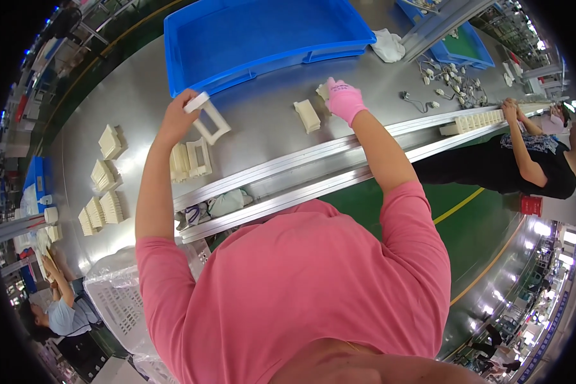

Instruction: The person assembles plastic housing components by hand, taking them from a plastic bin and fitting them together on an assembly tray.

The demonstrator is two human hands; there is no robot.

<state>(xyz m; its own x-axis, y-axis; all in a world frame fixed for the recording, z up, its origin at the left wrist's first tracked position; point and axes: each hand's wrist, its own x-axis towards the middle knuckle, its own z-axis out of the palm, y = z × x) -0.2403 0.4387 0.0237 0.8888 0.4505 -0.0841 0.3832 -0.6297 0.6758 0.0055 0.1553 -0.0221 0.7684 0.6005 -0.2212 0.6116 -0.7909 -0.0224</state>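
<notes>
My left hand (180,115) grips one end of a cream rectangular plastic frame (219,131), tilted above the steel table. Below it, nearer to me, more cream plastic frames (200,158) stand close together on the tabletop. My right hand (345,102), in a pink glove, is closed around a cream plastic piece (323,93), mostly hidden by the fingers. Just left of that hand lies another cream plastic piece (308,116) on the table, apart from the glove.
A large blue bin (269,61) stands at the table's far side. Ribbed cream parts (111,206) sit in groups on the left. Wired white connectors (451,83) are scattered at right. Metal rails (281,168) run along the near edge. Co-workers are at both sides.
</notes>
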